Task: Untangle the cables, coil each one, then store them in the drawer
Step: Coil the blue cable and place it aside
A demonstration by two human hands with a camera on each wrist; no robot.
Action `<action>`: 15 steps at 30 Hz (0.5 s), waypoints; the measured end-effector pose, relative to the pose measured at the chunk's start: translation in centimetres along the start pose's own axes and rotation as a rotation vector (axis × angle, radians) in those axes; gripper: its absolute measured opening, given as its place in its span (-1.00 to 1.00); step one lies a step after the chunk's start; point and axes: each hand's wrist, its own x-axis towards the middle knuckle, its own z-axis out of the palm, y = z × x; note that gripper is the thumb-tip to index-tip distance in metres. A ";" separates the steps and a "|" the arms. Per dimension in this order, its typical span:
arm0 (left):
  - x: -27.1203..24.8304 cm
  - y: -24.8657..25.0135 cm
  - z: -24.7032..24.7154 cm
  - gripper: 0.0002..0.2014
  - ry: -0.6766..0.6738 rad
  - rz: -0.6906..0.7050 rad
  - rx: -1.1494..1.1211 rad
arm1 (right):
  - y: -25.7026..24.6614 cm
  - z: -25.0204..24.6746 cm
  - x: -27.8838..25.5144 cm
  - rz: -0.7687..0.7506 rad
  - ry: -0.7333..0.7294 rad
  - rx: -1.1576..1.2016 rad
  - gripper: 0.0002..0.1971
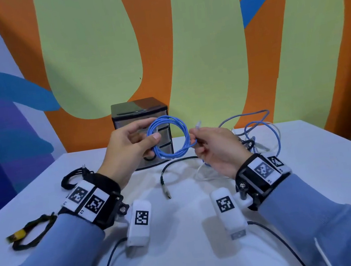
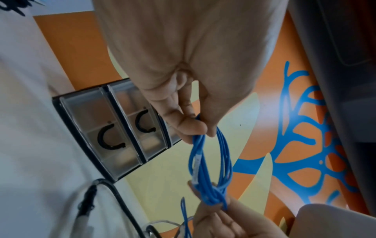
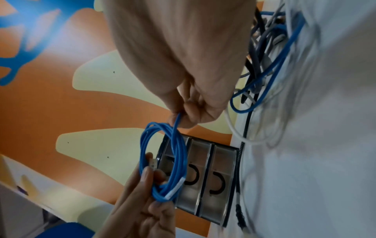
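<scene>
A blue cable coil (image 1: 172,139) hangs in the air in front of the drawer unit (image 1: 139,113). My left hand (image 1: 147,137) pinches the coil's left side between thumb and fingers. My right hand (image 1: 196,140) pinches the loose blue strand at the coil's right side, and a clear plug (image 1: 198,124) sticks up above its fingers. In the left wrist view the left hand (image 2: 195,127) grips the top of the coil (image 2: 209,169). In the right wrist view the right hand (image 3: 183,116) pinches one strand of the coil (image 3: 175,161). All three drawers (image 3: 213,177) are shut.
A tangle of blue, grey and white cables (image 1: 259,134) lies at the back right of the white table (image 1: 188,256). A black cable with a USB plug (image 1: 165,180) and a white cable (image 1: 201,172) lie under my hands. A black coil (image 1: 72,178) and a black-yellow strap (image 1: 30,232) lie left.
</scene>
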 end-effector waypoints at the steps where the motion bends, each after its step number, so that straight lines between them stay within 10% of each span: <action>1: 0.0 -0.2 -0.1 -0.66 -0.011 0.011 -0.004 | 0.0 -0.1 0.1 0.002 -0.004 -0.041 -0.84; 15: -0.9 -0.3 0.7 -0.68 -0.002 0.031 0.106 | -0.7 -0.7 -0.3 0.127 -0.234 -0.347 -0.63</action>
